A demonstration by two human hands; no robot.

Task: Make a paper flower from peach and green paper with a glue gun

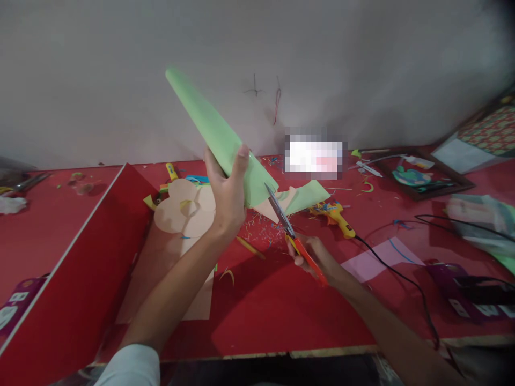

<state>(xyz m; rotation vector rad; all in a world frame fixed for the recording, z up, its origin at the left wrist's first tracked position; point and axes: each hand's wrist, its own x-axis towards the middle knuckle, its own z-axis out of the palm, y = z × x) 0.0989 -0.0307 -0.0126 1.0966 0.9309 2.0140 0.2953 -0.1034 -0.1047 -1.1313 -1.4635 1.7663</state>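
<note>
My left hand (228, 190) is closed around a rolled sheet of light green paper (209, 126), which it holds up at a slant above the table. In my right hand (311, 257) are scissors (303, 252) with orange and yellow handles. Their blades touch the lower right end of the green roll. A loose green and cream flap of paper (308, 197) hangs out beyond the blades. Below lie many tiny paper scraps (263, 230). Cream flower-shaped paper cut-outs (173, 206) lie to the left of my left hand.
A red upright partition (76, 268) stands at left. On the red table, a yellow glue gun (340, 220) trails a black cord (394, 276) over pink paper (374, 260). A dark frame (438, 187), plastic-wrapped material (478, 220) and a purple power strip (450, 289) are at right.
</note>
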